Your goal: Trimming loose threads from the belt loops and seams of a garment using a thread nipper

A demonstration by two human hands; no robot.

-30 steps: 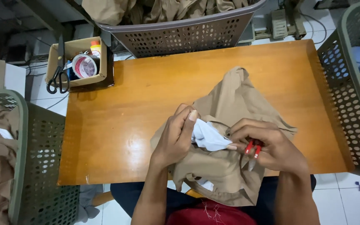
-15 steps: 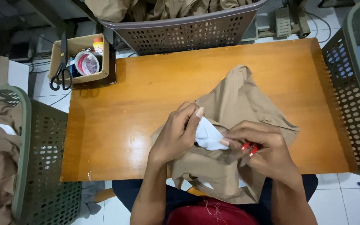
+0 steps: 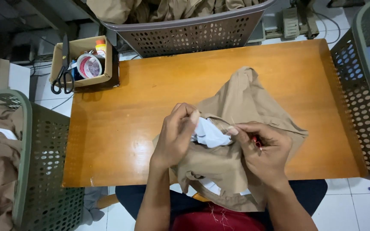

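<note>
- The left hand (image 3: 177,136) is curled shut, its fingertips pinching the edge of a tan garment (image 3: 240,107) beside a patch of white lining (image 3: 210,134).
- The right hand (image 3: 262,149) is closed too, gripping a small red-handled tool (image 3: 255,140) against the same fabric (its blade is hidden).
- The garment lies bunched on the near right part of the wooden worktop (image 3: 150,107), spilling over its front edge.
- A cardboard box (image 3: 84,64) with black scissors (image 3: 63,79) and a tape roll (image 3: 89,66) stands just off the far left corner.
- Perforated baskets (image 3: 43,149) of cloth stand around.
</note>
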